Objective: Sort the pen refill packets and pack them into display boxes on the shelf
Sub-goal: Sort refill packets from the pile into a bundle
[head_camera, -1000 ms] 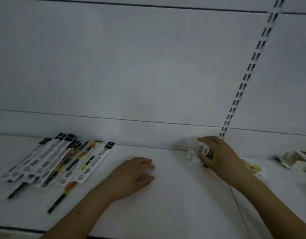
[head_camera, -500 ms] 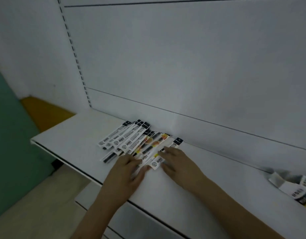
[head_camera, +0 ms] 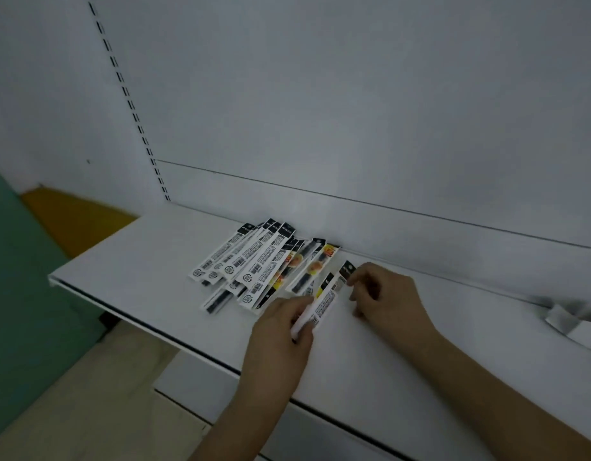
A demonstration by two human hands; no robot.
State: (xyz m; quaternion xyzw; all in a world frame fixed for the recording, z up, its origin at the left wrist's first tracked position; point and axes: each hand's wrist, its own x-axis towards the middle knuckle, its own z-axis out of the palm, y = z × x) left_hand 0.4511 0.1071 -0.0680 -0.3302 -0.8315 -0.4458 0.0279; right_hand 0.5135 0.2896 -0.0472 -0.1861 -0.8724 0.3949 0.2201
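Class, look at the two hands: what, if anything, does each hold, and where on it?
Both hold one refill packet: the left hand grips its near end, the right hand pinches its far, black-tabbed end.

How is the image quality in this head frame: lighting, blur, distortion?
Head view: dim, flat lighting with a bluish-grey cast; barcodes on the refill packets show but their text is unreadable; the box at the right edge is smeared by blur; wide-angle distortion tilts the slotted upright.
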